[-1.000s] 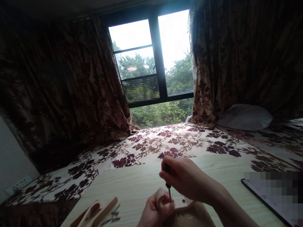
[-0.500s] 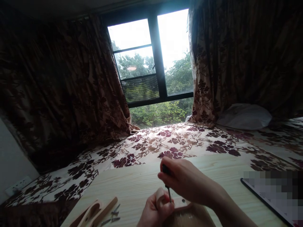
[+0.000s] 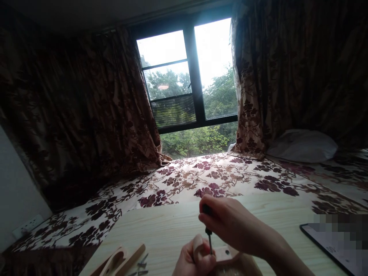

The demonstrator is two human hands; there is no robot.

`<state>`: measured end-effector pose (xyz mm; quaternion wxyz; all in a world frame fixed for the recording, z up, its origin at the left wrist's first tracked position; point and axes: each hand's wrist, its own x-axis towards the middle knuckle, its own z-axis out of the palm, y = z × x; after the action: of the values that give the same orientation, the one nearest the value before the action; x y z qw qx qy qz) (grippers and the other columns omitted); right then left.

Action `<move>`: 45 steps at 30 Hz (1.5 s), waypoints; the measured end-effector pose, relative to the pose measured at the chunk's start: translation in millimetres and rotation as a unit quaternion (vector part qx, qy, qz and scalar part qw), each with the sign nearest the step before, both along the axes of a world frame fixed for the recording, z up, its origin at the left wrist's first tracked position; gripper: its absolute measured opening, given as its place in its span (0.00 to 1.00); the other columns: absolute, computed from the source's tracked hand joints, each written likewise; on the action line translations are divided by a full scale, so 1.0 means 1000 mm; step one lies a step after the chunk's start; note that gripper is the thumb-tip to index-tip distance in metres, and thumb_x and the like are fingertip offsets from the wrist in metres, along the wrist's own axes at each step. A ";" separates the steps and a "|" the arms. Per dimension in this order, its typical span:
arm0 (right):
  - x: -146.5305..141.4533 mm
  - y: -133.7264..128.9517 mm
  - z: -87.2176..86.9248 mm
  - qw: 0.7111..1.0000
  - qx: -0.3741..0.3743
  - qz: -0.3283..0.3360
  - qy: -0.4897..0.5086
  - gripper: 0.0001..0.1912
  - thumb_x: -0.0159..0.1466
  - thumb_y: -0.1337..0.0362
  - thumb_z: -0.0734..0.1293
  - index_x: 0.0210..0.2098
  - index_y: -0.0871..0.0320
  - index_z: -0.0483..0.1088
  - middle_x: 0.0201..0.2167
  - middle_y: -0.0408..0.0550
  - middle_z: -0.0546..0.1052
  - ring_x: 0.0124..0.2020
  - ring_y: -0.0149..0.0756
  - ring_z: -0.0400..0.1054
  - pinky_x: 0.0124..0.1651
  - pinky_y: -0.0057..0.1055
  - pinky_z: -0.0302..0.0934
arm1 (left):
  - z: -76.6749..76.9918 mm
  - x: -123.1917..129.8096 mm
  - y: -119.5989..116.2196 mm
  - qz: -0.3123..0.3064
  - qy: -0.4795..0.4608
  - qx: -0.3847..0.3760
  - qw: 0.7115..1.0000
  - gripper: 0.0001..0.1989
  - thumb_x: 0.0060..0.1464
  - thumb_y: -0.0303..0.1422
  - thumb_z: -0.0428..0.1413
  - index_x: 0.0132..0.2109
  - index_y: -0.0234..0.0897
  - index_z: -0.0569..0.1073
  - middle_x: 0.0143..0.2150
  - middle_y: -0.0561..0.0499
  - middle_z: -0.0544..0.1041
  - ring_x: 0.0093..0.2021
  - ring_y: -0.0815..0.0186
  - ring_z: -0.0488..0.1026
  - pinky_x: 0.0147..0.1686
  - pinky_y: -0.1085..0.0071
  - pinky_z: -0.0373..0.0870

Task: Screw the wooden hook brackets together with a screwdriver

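My right hand (image 3: 230, 224) is wrapped round the black handle of a screwdriver (image 3: 209, 241), its thin shaft pointing down. The screwdriver's tip meets the spot where the fingers of my left hand (image 3: 194, 257) are pinched. Those fingers grip a pale wooden piece (image 3: 221, 255), which shows a dark round hole to the right of the shaft. A screw under the tip cannot be made out. Under the piece lies a brownish, rounded thing (image 3: 243, 266), partly cut off by the frame.
Loose wooden parts (image 3: 122, 262) and several small screws (image 3: 142, 263) lie on the pale wooden board (image 3: 161, 222) at lower left. A dark-edged flat device (image 3: 327, 249), partly blurred out, rests at right. Behind are flowered cloth (image 3: 184, 180), curtains (image 3: 109, 103) and a window (image 3: 198, 76).
The whole view has shifted slightly, so everything sits a little lower and further right. Both hands keep their holds on the screwdriver and the wooden piece.
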<state>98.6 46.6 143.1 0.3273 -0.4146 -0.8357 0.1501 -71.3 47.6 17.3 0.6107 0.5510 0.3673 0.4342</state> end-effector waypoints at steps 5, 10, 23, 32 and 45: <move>-0.002 0.004 -0.003 1.000 0.007 -0.008 -0.005 0.04 0.64 0.63 0.62 0.32 0.55 0.65 0.25 0.41 0.75 0.24 0.30 0.64 0.27 0.25 0.50 | 0.001 -0.004 0.000 -0.054 -0.028 0.014 0.998 0.23 0.38 0.48 0.66 0.31 0.37 0.67 0.22 0.59 0.60 0.22 0.75 0.50 0.25 0.73 0.45; -0.003 0.004 -0.001 0.996 0.027 -0.068 -0.050 0.06 0.64 0.61 0.62 0.32 0.56 0.66 0.25 0.44 0.75 0.25 0.32 0.62 0.27 0.27 0.47 | 0.004 -0.006 -0.001 -0.079 -0.026 -0.011 0.996 0.24 0.36 0.46 0.68 0.34 0.38 0.67 0.23 0.61 0.59 0.21 0.77 0.48 0.24 0.74 0.45; -0.007 0.006 -0.004 0.994 0.039 -0.093 -0.034 0.10 0.62 0.59 0.64 0.27 0.57 0.65 0.21 0.42 0.72 0.23 0.30 0.60 0.27 0.27 0.45 | 0.000 -0.005 0.001 -0.093 -0.064 0.006 0.994 0.22 0.39 0.45 0.67 0.32 0.37 0.67 0.23 0.59 0.61 0.21 0.77 0.52 0.23 0.75 0.46; 0.002 0.003 0.000 1.000 0.018 -0.009 -0.006 0.02 0.61 0.65 0.64 0.32 0.55 0.69 0.23 0.40 0.73 0.24 0.29 0.61 0.28 0.25 0.48 | -0.008 -0.005 0.004 -0.109 -0.086 0.007 0.990 0.19 0.41 0.40 0.67 0.33 0.37 0.67 0.26 0.58 0.63 0.23 0.77 0.54 0.25 0.76 0.48; 0.002 0.000 0.002 0.999 0.019 -0.030 -0.019 0.03 0.61 0.63 0.66 0.31 0.55 0.68 0.23 0.39 0.72 0.24 0.28 0.60 0.27 0.25 0.46 | -0.006 -0.007 0.004 -0.125 -0.098 0.013 0.987 0.16 0.44 0.38 0.66 0.34 0.37 0.68 0.25 0.59 0.61 0.25 0.76 0.54 0.26 0.75 0.48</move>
<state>100.7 46.3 144.6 0.3238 -0.4363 -0.8314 0.1164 -78.7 51.6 10.9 0.6861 0.5552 0.2285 0.4108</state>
